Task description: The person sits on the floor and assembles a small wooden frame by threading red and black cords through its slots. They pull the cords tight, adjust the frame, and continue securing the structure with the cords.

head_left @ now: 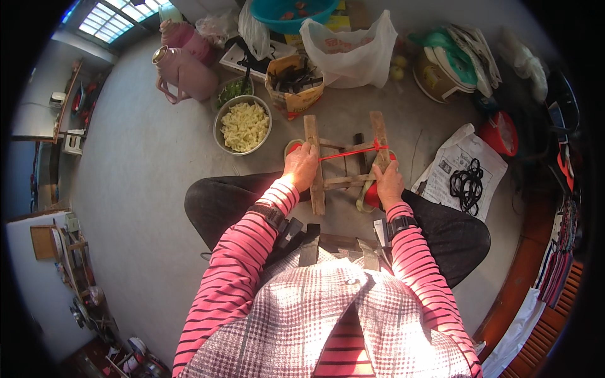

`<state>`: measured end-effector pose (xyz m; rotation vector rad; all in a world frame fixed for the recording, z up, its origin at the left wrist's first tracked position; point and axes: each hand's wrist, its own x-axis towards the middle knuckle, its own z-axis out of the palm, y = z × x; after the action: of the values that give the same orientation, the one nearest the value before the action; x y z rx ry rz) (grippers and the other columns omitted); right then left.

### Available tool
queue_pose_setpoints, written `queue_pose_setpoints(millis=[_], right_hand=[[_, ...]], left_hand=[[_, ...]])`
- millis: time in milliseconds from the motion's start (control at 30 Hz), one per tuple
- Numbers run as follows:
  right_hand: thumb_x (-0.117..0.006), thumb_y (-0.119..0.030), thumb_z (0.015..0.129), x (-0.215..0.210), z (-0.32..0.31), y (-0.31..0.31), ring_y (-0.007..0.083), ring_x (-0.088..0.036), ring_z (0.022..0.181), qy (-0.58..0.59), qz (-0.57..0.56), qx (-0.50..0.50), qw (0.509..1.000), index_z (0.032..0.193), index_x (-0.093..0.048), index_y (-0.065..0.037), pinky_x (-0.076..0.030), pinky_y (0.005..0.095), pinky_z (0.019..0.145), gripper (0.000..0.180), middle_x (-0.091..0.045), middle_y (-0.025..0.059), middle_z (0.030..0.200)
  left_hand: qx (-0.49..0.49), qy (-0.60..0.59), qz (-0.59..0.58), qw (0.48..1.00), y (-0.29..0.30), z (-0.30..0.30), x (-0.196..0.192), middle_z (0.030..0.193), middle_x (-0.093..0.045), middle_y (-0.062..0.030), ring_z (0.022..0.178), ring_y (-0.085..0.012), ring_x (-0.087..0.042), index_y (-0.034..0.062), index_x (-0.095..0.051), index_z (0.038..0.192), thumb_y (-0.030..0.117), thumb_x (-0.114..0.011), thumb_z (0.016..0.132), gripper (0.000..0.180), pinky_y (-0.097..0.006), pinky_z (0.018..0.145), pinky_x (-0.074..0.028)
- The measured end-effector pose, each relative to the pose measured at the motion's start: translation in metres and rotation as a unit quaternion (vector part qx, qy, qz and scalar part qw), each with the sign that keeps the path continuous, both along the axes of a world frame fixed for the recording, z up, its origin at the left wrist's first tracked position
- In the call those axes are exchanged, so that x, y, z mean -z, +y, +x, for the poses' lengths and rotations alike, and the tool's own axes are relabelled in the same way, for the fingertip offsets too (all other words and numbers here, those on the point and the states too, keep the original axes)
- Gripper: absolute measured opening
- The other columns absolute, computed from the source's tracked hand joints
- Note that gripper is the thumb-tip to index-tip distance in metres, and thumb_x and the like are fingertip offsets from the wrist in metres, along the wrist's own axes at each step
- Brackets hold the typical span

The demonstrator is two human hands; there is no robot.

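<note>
A small wooden stool frame (345,160) lies between my knees on the concrete floor, its legs pointing away from me. A red cord (350,153) runs taut across it from the left leg to the right leg. My left hand (300,165) grips the left leg and pinches the cord's end. My right hand (389,183) rests on the right leg, over a red and green object (367,198) that it partly hides.
A metal bowl of pale yellow food (243,125) stands left of the frame. Behind it are a paper bag (293,82), a white plastic bag (351,53), a pink jug (183,72) and a teal basin (291,12). A newspaper with black rubber bands (465,183) lies right.
</note>
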<state>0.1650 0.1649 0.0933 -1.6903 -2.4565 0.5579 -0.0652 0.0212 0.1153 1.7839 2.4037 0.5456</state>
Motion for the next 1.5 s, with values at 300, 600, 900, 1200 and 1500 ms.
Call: queue_pose_setpoints(millis=[300,600,900,1200,1500], right_hand=[[-0.071,-0.028,0.083,-0.027,-0.018,-0.008,0.0388,-0.056,0.109,-0.025,0.116,-0.057,0.991,0.119,-0.043,-0.001,-0.051,0.0471,0.083,0.054,-0.058,0.0214,0.112],[-0.063,-0.007,0.081,-0.045,-0.058,-0.026,0.0319,-0.054,0.109,0.145,0.141,-0.311,0.929,0.111,-0.056,-0.003,-0.05,0.0394,0.089,0.031,-0.056,0.01,0.112],[-0.06,-0.005,0.082,-0.028,-0.092,-0.041,0.0309,-0.061,0.102,0.099,0.027,-0.345,0.933,0.101,-0.056,-0.007,-0.055,0.0413,0.076,0.019,-0.057,0.0108,0.108],[-0.062,-0.008,0.083,-0.026,-0.1,-0.038,0.036,-0.064,0.08,0.112,0.049,-0.341,0.932,0.09,-0.054,-0.007,-0.052,0.0456,0.065,0.011,-0.059,0.0117,0.089],[-0.062,-0.007,0.08,-0.022,-0.101,-0.039,0.0334,-0.065,0.084,0.067,0.046,-0.354,0.932,0.092,-0.054,-0.009,-0.054,0.0436,0.068,0.015,-0.06,0.0103,0.093]], left_hand=[[0.032,-0.006,-0.064,0.997,0.009,-0.008,-0.009,0.094,-0.058,-0.0186,0.083,-0.034,-0.065,-0.0008,-0.054,0.093,0.018,-0.065,0.08,0.025,-0.042,0.069,-0.053],[0.01,-0.106,0.002,0.994,0.01,-0.013,-0.002,0.091,-0.059,-0.0217,0.084,-0.0433,-0.06,0.0002,-0.051,0.089,0.011,-0.06,0.083,0.015,-0.048,0.071,-0.05],[-0.03,-0.236,0.038,0.971,0.003,-0.02,-0.015,0.088,-0.06,-0.0152,0.084,-0.0382,-0.061,0.0057,-0.056,0.09,0.008,-0.064,0.08,0.012,-0.045,0.071,-0.05],[0.025,-0.003,-0.041,0.999,0.003,0.006,-0.023,0.094,-0.057,-0.0112,0.087,-0.0313,-0.063,0.0054,-0.058,0.088,0.009,-0.067,0.073,0.018,-0.042,0.069,-0.054],[0.065,0.108,-0.075,0.989,0.009,0.014,-0.015,0.086,-0.058,-0.0136,0.083,-0.0303,-0.063,0.0014,-0.058,0.085,0.006,-0.066,0.068,0.019,-0.038,0.07,-0.054]])
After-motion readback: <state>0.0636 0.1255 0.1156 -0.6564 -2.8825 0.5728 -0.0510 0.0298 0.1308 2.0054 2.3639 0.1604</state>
